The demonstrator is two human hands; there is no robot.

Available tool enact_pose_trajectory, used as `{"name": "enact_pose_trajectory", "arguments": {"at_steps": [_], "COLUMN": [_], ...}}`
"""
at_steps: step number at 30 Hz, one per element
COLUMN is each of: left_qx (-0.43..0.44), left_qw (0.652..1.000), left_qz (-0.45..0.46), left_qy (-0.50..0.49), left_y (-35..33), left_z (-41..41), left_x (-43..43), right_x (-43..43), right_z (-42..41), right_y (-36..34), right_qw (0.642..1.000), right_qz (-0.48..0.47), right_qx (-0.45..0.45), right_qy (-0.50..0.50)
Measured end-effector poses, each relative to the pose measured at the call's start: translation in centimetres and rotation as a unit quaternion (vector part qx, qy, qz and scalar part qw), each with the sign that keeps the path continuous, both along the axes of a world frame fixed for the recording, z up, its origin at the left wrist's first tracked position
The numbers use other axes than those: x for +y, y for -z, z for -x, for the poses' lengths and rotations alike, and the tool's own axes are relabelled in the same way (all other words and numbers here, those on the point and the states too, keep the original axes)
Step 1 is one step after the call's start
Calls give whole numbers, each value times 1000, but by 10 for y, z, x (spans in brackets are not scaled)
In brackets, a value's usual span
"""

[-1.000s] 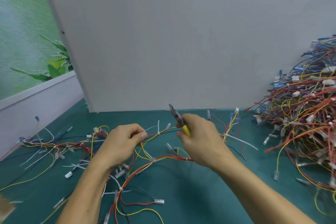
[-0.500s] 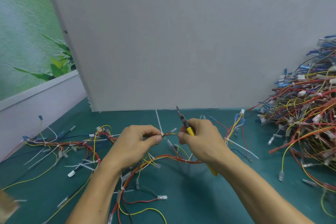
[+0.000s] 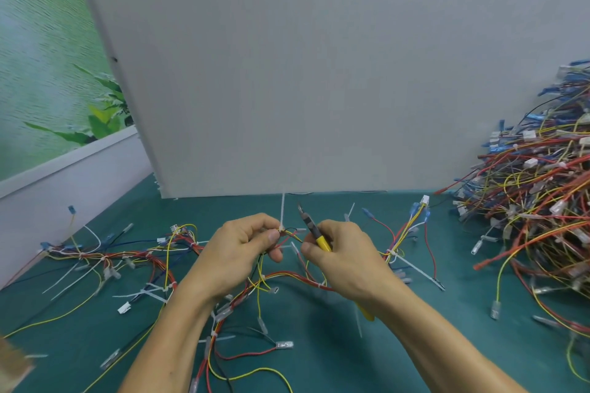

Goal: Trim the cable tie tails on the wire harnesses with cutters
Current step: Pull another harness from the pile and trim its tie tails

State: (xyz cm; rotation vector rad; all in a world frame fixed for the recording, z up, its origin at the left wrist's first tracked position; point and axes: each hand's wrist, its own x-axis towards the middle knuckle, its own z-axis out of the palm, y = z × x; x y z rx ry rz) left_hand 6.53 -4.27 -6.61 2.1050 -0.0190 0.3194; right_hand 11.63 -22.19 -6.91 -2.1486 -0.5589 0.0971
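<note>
The left hand (image 3: 242, 249) pinches a wire harness (image 3: 289, 277) between thumb and curled fingers, right at a white cable tie. The tie's tail (image 3: 282, 210) stands straight up from the pinch. The right hand (image 3: 344, 255) is curled round the yellow handles of the cutters (image 3: 314, 230), and its thumb and forefinger also reach toward the same wires. The dark nose of the cutters points up and away, just beside the upright tail but apart from it; I cannot tell whether the blades are parted.

The held harness loops down between both wrists in red, yellow and black strands onto the green mat (image 3: 319, 354). More harnesses (image 3: 127, 258) lie spread to the left, several with long white tie tails sticking out. Another harness (image 3: 408, 233) lies just right of the right hand. A tall tangled pile (image 3: 536, 210) fills the right edge. A grey board (image 3: 319, 73) stands behind the mat.
</note>
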Motion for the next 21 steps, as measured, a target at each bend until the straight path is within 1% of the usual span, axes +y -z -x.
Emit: {"name": "enact_pose_trajectory", "arguments": {"at_steps": [2, 4, 5, 7, 10, 13, 21], "left_qx": [-7, -7, -4, 2, 9, 8, 21], "left_qw": [1000, 1000, 1000, 1000, 1000, 1000, 999], "left_qz": [18, 23, 21, 8, -9, -14, -28], "left_qy": [1, 1, 3, 7, 12, 11, 2], "left_y": [0, 0, 0, -1, -3, -3, -3], "left_z": [0, 1, 1, 2, 2, 1, 2], "left_x": [0, 2, 2, 2, 1, 1, -1], "right_x": [2, 3, 3, 4, 7, 8, 2], "right_z": [-1, -3, -4, -5, -7, -7, -4], "right_y": [1, -1, -3, -6, -9, -10, -9], "right_qw": [997, 978, 967, 953, 938, 943, 960], "right_qz": [-58, -152, -184, -208, -213, -184, -148], "right_qx": [54, 139, 171, 217, 271, 277, 237], "right_qy": [15, 34, 38, 38, 42, 27, -30]}}
